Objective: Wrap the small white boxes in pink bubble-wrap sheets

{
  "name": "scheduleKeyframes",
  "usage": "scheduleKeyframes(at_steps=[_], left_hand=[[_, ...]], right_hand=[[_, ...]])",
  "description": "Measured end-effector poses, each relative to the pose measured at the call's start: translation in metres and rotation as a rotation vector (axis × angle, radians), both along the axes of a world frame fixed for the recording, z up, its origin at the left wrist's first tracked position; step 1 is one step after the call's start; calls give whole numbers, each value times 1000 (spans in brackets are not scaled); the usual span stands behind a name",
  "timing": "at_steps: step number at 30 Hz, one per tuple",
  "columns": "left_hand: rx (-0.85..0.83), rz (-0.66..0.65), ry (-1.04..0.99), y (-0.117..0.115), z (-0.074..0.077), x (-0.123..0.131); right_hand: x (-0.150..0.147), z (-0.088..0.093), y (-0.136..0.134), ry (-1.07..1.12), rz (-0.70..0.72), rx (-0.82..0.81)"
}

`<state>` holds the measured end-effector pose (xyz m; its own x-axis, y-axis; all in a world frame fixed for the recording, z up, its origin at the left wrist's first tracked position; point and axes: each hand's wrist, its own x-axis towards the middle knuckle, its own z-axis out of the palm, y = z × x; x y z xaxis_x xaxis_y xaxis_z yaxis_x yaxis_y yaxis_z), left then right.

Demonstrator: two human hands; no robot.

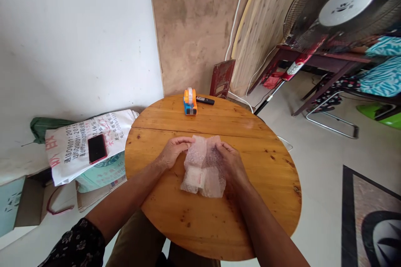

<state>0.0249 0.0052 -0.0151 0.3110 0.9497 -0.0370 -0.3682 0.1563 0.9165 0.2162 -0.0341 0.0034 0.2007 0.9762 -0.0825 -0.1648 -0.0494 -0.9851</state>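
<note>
A sheet of bubble wrap lies on the round wooden table, with a small white box at its lower left, seen through or within the clear film. My left hand pinches the upper left edge of the wrap between thumb and fingers. On the other side, my right hand grips the upper right edge, its fingers curled over the film. An orange and blue tape dispenser stands near the far edge of the table, and a black remote-like object lies beside it.
The round table has a red-framed phone on a white sack to its left. A wooden chair back stands behind it. A fan and a seated person are at the right.
</note>
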Motion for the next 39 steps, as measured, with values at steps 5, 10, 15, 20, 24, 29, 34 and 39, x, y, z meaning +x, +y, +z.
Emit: scheduleKeyframes(at_steps=[5,10,15,20,24,29,34,39], left_hand=[[87,103,125,2,0,0],[419,307,479,-6,5,1],[401,64,538,-13,6,4],[229,26,436,-8,8,5],[31,158,293,1,9,-3],[-35,311,312,12,6,-13],[67,405,464,19,3,-22],[268,416,934,20,0,-26]], right_hand=[[4,-5,8,290,-57,-13],[4,-6,8,318,5,-33],[-7,4,1,140,175,-1],[-9,4,3,122,164,-12],[6,-8,11,15,-68,60],[22,-20,24,-350,-207,104],[31,-19,28,-723,-290,83],[31,-8,16,-1062,-372,96]])
